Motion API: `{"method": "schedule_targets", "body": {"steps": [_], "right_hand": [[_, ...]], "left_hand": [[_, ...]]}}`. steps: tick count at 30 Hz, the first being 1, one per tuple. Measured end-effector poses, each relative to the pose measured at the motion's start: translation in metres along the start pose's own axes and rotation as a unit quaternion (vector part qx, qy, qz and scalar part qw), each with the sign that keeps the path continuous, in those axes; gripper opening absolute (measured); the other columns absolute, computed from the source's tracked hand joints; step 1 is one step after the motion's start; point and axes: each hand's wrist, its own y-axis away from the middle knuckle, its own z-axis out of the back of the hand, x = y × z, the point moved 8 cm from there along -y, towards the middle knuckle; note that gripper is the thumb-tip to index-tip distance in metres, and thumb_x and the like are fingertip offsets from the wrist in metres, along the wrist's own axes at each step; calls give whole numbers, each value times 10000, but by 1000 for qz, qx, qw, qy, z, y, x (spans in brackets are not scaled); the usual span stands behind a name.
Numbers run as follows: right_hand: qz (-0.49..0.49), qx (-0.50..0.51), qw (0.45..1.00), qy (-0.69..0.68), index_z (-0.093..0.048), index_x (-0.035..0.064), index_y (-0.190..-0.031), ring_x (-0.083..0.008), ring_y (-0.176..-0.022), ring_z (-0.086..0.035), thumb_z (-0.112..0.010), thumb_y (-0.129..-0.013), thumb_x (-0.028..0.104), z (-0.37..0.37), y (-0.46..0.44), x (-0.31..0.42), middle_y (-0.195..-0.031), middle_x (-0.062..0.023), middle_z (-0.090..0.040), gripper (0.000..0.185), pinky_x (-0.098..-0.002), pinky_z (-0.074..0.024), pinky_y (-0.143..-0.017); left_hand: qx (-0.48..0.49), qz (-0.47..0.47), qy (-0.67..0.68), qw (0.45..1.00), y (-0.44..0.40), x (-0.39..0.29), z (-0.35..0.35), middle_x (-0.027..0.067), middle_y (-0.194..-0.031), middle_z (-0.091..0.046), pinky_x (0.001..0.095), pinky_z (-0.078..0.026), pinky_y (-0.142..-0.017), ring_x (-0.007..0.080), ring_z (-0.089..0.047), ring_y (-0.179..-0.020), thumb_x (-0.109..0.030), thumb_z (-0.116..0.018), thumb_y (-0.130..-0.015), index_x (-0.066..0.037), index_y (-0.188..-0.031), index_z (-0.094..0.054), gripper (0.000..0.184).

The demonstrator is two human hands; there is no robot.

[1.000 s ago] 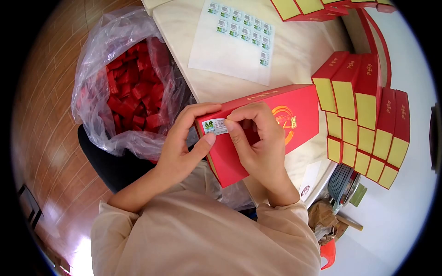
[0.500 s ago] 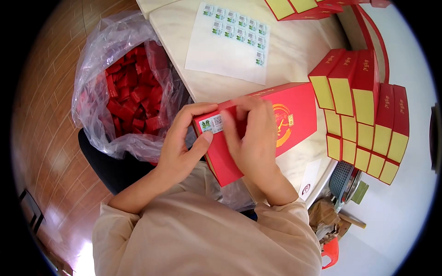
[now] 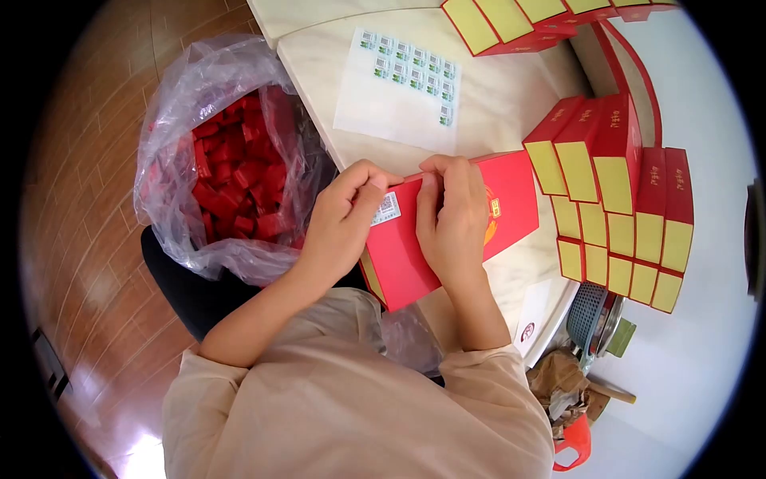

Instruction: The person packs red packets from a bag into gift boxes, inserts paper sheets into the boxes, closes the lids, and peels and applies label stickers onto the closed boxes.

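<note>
A red gift box [image 3: 399, 259] with a yellow side and a gold-orange emblem lies tilted at the table's front edge. A white sticker [image 3: 388, 208] with a QR code is on its upper left corner, partly covered. My left hand [image 3: 349, 222] is closed around that corner, its thumb over the sticker's left part and its fingers at the far edge. Farther right, my right hand [image 3: 453, 219] grips the box's far edge with curled fingers, its thumb against the red face. The right hand hides part of the emblem.
A sheet of QR stickers [image 3: 399, 104] lies on the pale table [image 3: 311, 68]. Red-and-yellow boxes [image 3: 618, 160] stand stacked at right, more at the top. A clear plastic bag [image 3: 155, 172] holds small red packets [image 3: 239, 176] at left. A blue-grey basket [image 3: 586, 307] stands below right.
My right hand has moved right, off the sticker, to the box's far edge. My left thumb has moved up over the sticker's left part. The view has shifted slightly.
</note>
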Motion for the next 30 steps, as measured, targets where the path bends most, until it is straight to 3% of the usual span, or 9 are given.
{"method": "schedule_targets", "body": {"steps": [4,6,9,13,14,18,23,25,30], "right_hand": [[-37,27,999,-22,-565,8,-941,-306,-748,-521,-686,-768,46,3,3,1,-835,-131,-559,214,-401,-415,-653],[-6,59,998,1,-585,16,-1012,-302,-835,-511,-767,-738,181,4,3,14,-912,-125,-551,368,-412,-410,-725],[-26,64,998,1,-591,23,-1072,-296,-898,-491,-800,-710,262,6,13,16,-968,-117,-535,481,-425,-394,-785],[-38,55,998,-9,-561,49,-1180,-321,-1015,-490,-791,-708,244,21,38,28,-1124,-154,-510,561,-439,-388,-872],[-45,84,994,-54,-538,69,-1236,-351,-1149,-460,-809,-685,265,21,49,34,-1269,-173,-473,645,-468,-354,-982],[-15,87,996,9,-505,104,-1296,-373,-1297,-381,-859,-616,322,20,102,66,-1442,-193,-383,797,-550,-257,-1083],[-44,-109,989,90,-420,160,-1359,-390,-1271,-422,-868,-618,280,38,137,38,-1427,-213,-391,874,-562,-284,-1068],[35,-182,980,70,-351,171,-1388,-394,-1255,-446,-864,-619,238,59,132,39,-1406,-206,-408,927,-577,-303,-1056],[71,-247,965,48,-286,190,-1412,-399,-1232,-468,-864,-589,144,96,119,32,-1377,-216,-411,1006,-587,-356,-1025]], "left_hand": [[-14,-55,35,998,6,7,3,89,-952,-650,276,-471,-816,145,-611,-893,-231,-360,-1044,14,-1029,-579,328],[-105,-88,74,988,10,23,21,93,-977,-641,273,-467,-831,152,-603,-921,-250,-336,-1052,9,-1081,-575,354],[-123,-49,44,990,22,50,30,106,-1016,-629,274,-472,-840,158,-592,-956,-296,-327,-1053,-4,-1125,-569,386],[-79,-10,69,994,35,53,22,92,-1182,-528,267,-493,-827,158,-545,-1049,-367,-317,-1045,-37,-1203,-539,428],[-71,-17,68,995,36,51,22,92,-1182,-528,267,-493,-827,158,-545,-1049,-367,-317,-1045,-37,-1203,-539,428],[-11,-5,36,999,35,32,15,82,-1240,-460,280,-509,-826,165,-528,-1087,-366,-317,-1043,-59,-1243,-526,422],[68,-20,35,997,51,-11,-12,78,-1360,-447,318,-486,-889,167,-482,-1180,-404,-332,-1035,-85,-1358,-439,467],[122,-36,37,991,57,-28,-26,97,-1429,-379,364,-478,-941,199,-453,-1236,-379,-345,-1034,-61,-1413,-376,496],[167,-140,36,975,67,-72,-59,132,-1478,-309,428,-454,-1000,251,-423,-1284,-300,-371,-1029,-25,-1463,-271,523]]}}
